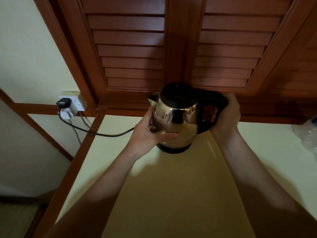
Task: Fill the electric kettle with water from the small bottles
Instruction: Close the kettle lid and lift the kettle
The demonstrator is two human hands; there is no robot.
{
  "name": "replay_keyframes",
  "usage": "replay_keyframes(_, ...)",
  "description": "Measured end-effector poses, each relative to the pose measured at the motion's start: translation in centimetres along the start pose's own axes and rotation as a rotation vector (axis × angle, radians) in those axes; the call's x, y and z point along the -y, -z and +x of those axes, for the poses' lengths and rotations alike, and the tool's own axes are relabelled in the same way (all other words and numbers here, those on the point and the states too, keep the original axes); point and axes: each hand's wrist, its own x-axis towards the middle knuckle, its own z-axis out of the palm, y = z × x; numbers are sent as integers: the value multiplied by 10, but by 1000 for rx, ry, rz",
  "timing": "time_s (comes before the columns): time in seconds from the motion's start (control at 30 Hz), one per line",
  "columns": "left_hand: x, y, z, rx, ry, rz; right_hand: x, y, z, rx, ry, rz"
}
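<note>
Cream counter [257,143]: kettle [178,121] centre, clear bottle [307,134] right.

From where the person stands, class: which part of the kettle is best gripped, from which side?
Its black loop handle, from the right, as the right hand does: the open loop suits a wrapping grip. The kettle body is smooth, rounded steel; the left hand only cups it.
</note>
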Motion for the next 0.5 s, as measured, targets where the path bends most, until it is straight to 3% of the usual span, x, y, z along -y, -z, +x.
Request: replay_keyframes(0.5, 4, -6, -14, -42, -20, 39, -6, 9, -1, 55, -55, -1)
